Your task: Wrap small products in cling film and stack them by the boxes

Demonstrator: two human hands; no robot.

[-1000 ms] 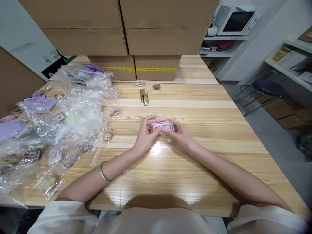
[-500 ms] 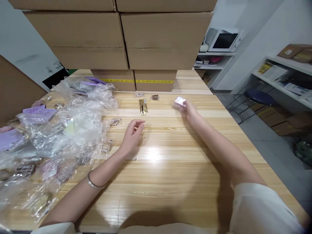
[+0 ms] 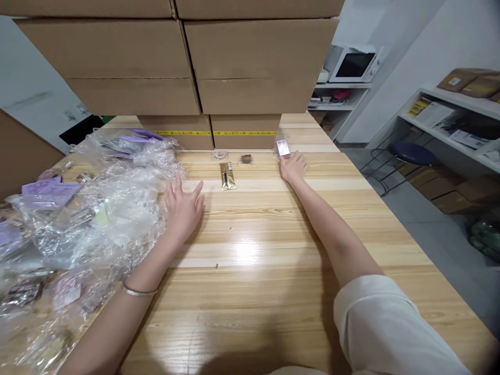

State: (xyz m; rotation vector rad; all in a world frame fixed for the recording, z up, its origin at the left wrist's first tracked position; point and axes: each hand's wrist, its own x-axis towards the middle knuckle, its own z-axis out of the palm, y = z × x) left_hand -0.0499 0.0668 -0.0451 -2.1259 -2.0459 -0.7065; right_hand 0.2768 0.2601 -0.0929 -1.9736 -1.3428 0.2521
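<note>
My left hand (image 3: 183,211) is open with fingers spread, at the right edge of a heap of clear plastic bags (image 3: 125,203). It holds nothing; whether its fingertips touch the bags I cannot tell. My right hand (image 3: 294,166) lies open at the far part of the table, fingers stretched out. Just beyond its fingers is a small clear packet with a white label (image 3: 283,147). Between the hands lie a gold foil sachet (image 3: 227,176), a small brown wrapped piece (image 3: 246,159) and a small clear-wrapped item (image 3: 220,155).
Stacked cardboard boxes (image 3: 258,57) stand at the back of the wooden table (image 3: 250,302). Purple cards (image 3: 50,192) and small wrapped pieces lie among the bags on the left. A blue stool (image 3: 413,152) and a shelf (image 3: 461,122) are off to the right.
My right hand has let go of the white-labelled packet, which now lies farther back near the boxes. My left hand has moved left to the bags and its fingers have spread.
</note>
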